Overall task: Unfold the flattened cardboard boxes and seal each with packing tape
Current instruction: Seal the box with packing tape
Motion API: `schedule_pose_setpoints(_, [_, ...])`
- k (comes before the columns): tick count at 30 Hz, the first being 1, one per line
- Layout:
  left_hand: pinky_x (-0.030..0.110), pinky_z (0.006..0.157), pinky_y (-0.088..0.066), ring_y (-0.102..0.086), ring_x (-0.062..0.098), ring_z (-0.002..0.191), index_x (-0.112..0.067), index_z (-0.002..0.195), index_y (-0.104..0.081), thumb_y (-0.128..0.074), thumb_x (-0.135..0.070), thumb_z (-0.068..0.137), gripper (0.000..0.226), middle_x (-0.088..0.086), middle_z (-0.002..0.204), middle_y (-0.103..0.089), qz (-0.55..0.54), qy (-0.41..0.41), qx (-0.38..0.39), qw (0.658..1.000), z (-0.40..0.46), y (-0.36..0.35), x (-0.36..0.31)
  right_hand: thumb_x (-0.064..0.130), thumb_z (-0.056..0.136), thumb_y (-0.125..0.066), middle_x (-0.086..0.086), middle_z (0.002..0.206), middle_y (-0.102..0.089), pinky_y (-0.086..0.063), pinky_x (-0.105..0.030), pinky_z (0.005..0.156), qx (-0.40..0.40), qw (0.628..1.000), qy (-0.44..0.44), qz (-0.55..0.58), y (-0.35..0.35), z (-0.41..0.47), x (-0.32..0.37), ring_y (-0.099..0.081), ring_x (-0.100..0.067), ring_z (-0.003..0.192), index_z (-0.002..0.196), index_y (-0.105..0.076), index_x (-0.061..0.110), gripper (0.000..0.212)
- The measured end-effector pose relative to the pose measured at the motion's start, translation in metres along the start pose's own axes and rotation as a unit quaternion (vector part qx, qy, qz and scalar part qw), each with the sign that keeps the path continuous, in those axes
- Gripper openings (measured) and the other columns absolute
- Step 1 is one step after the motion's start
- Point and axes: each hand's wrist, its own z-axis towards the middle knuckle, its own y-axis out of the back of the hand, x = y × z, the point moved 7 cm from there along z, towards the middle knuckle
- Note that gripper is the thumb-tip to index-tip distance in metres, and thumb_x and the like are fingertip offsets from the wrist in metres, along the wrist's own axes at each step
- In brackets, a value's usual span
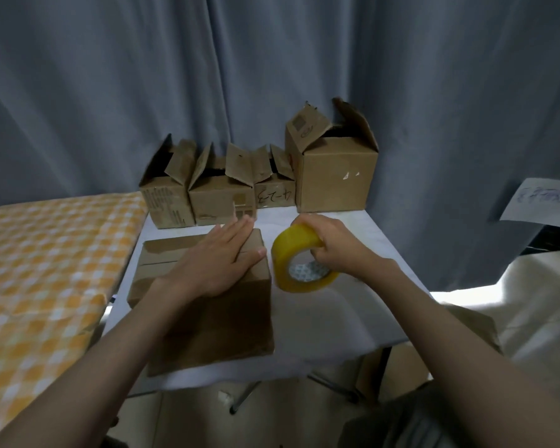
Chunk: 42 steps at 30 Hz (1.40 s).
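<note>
Left hand [215,261] flat on box [207,318] top, right hand [333,245] clamped on tape roll [299,261] beside box's right edge.

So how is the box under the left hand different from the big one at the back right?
The near box has its top flaps folded shut, with the left hand flat on them; the big box has its flaps standing open and nothing touches it. The near box looks lower and wider, the big box taller. Both are plain brown cardboard.

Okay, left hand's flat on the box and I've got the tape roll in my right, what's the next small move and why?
Probably bring the tape roll over to the box top and start a strip at the seam. The left hand lies flat holding the flaps shut, the right hand grips the roll just beside the box, and no fresh strip shows across the seam.
</note>
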Motion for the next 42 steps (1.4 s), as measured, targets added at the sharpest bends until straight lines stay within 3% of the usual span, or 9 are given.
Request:
schedule_pose_setpoints(4, [0.031, 0.123, 0.0, 0.0, 0.005, 0.151, -0.028, 0.159, -0.003, -0.012, -0.07, 0.089, 0.082, -0.009, 0.166, -0.002, 0.001, 0.009, -0.003, 1.0, 0.001, 0.002, 0.0, 0.001, 0.072, -0.055, -0.003, 0.112, -0.062, -0.052, -0.048, 0.083, 0.033, 0.998, 0.017, -0.047, 0.0, 0.01, -0.003, -0.056, -0.025, 0.101, 0.117, -0.054, 0.03, 0.054])
schedule_pose_setpoints(10, [0.033, 0.124, -0.002, -0.002, 0.007, 0.152, -0.025, 0.159, -0.006, -0.011, -0.071, 0.086, 0.086, -0.007, 0.166, -0.005, 0.001, 0.009, -0.005, 1.0, -0.001, 0.004, -0.006, -0.002, 0.072, -0.063, -0.007, 0.121, -0.057, -0.047, -0.043, 0.091, 0.028, 0.999, 0.004, 0.033, -0.016, 0.002, -0.017, -0.052, -0.027, 0.112, 0.126, -0.053, 0.023, 0.06])
schedule_pose_setpoints(14, [0.029, 0.121, -0.001, -0.005, 0.008, 0.152, -0.024, 0.159, -0.008, -0.016, -0.067, 0.091, 0.081, -0.006, 0.166, -0.008, 0.004, 0.008, -0.009, 1.0, -0.001, 0.004, -0.006, 0.037, 0.071, -0.086, -0.001, 0.135, -0.047, -0.038, -0.034, 0.104, 0.069, 0.992, -0.087, 0.067, -0.005, -0.024, -0.06, -0.043, -0.018, 0.123, 0.149, -0.03, 0.038, 0.096])
schedule_pose_setpoints(17, [0.031, 0.121, -0.005, -0.01, 0.011, 0.152, -0.024, 0.159, -0.011, -0.023, -0.064, 0.096, 0.075, -0.004, 0.166, -0.012, 0.003, 0.003, -0.017, 1.0, 0.0, 0.005, -0.006, 0.058, 0.075, -0.077, -0.004, 0.133, -0.052, -0.036, -0.036, 0.108, 0.081, 0.978, -0.191, -0.029, 0.002, -0.05, -0.108, -0.044, -0.023, 0.127, 0.142, -0.049, 0.031, 0.077])
schedule_pose_setpoints(22, [0.039, 0.12, -0.021, -0.026, 0.016, 0.147, -0.027, 0.157, -0.024, -0.017, -0.08, 0.079, 0.094, -0.006, 0.163, -0.024, -0.032, -0.014, -0.019, 0.999, 0.006, 0.009, 0.002, 0.031, 0.091, -0.067, -0.01, 0.118, -0.066, -0.052, -0.038, 0.092, 0.001, 0.969, -0.223, -0.109, -0.001, -0.079, -0.133, -0.064, -0.027, 0.102, 0.113, -0.074, 0.022, 0.025])
schedule_pose_setpoints(26, [0.035, 0.105, -0.038, -0.046, 0.015, 0.125, -0.023, 0.135, -0.055, -0.043, -0.073, 0.07, 0.083, -0.004, 0.136, -0.053, -0.113, -0.04, -0.047, 0.992, 0.015, 0.03, 0.001, 0.016, 0.087, -0.07, -0.009, 0.099, -0.059, -0.049, -0.032, 0.074, -0.056, 0.969, -0.222, -0.09, 0.004, -0.084, -0.123, -0.059, -0.024, 0.082, 0.09, -0.073, 0.013, 0.005])
schedule_pose_setpoints(31, [0.032, 0.072, -0.049, -0.056, 0.011, 0.083, -0.022, 0.084, -0.064, -0.07, -0.055, 0.08, 0.035, -0.005, 0.094, -0.06, -0.14, -0.047, -0.103, 0.984, 0.034, 0.042, 0.001, 0.024, 0.089, -0.07, -0.002, 0.082, -0.067, -0.05, -0.034, 0.066, -0.15, 0.966, -0.21, 0.004, 0.023, -0.082, -0.094, -0.064, -0.021, 0.074, 0.081, -0.065, 0.014, 0.013])
schedule_pose_setpoints(36, [0.03, 0.056, -0.034, -0.047, 0.017, 0.065, -0.009, 0.066, -0.046, -0.084, -0.053, 0.066, 0.059, 0.002, 0.073, -0.053, -0.16, -0.06, -0.112, 0.979, 0.052, 0.037, -0.011, 0.027, 0.094, -0.066, 0.001, 0.073, -0.069, -0.056, -0.027, 0.055, -0.224, 0.951, -0.132, 0.166, 0.03, -0.074, -0.024, -0.067, -0.011, 0.057, 0.092, -0.068, 0.017, 0.01])
schedule_pose_setpoints(42, [0.029, 0.054, -0.033, -0.043, 0.013, 0.06, -0.019, 0.063, -0.04, -0.085, -0.05, 0.067, 0.055, 0.001, 0.067, -0.053, -0.2, -0.015, -0.093, 0.975, 0.057, 0.027, -0.009, 0.021, 0.09, -0.069, 0.003, 0.095, -0.07, -0.057, -0.03, 0.07, -0.243, 0.953, -0.09, 0.155, 0.012, -0.07, 0.022, -0.063, -0.009, 0.081, 0.108, -0.072, 0.019, 0.018])
